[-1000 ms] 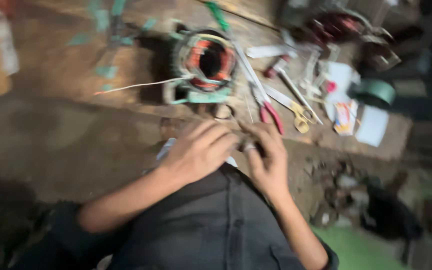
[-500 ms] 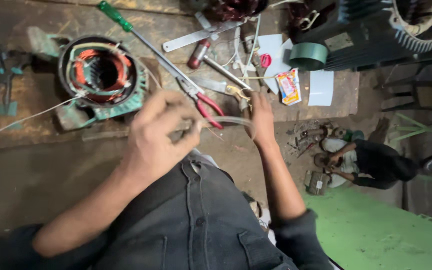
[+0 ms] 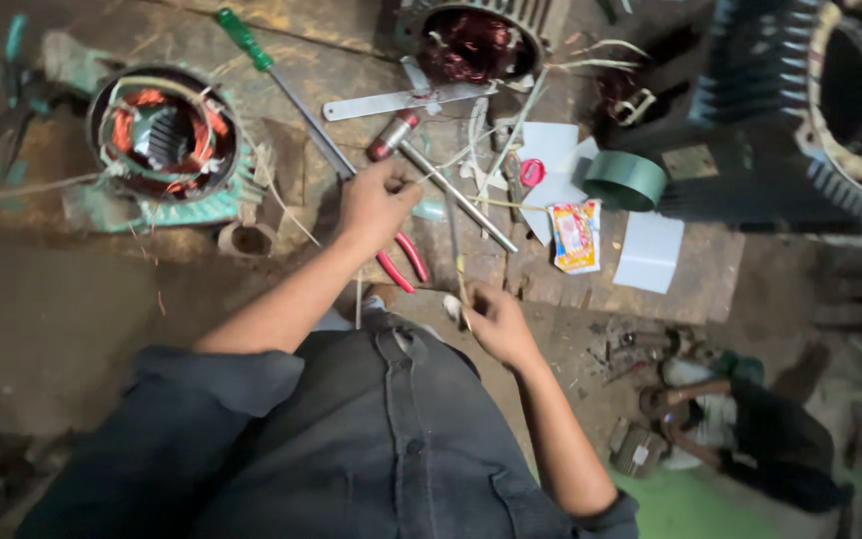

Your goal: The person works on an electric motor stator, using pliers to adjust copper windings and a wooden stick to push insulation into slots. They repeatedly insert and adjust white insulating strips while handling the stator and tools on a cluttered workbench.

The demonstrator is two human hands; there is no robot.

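A cluttered bench (image 3: pixel 710 289) fills the frame. Centre, the left hand (image 3: pixel 376 205) closes on red-handled pliers (image 3: pixel 403 265); lower, the right hand (image 3: pixel 499 324) pinches a thin wire (image 3: pixel 459 269), keeping it taut.

Left hand (image 3: pixel 373 205) covers head of red-handled pliers (image 3: pixel 403 262); only handles show. Right hand (image 3: pixel 496 321) curls over lower end of thin yellowish strip (image 3: pixel 460 271); grip hidden. Large dark motor housing (image 3: pixel 810 110) cut off by right edge. Second stator (image 3: pixel 471 40) cut off by top edge. Objects on floor at lower right (image 3: pixel 690 399) too blurred to identify.
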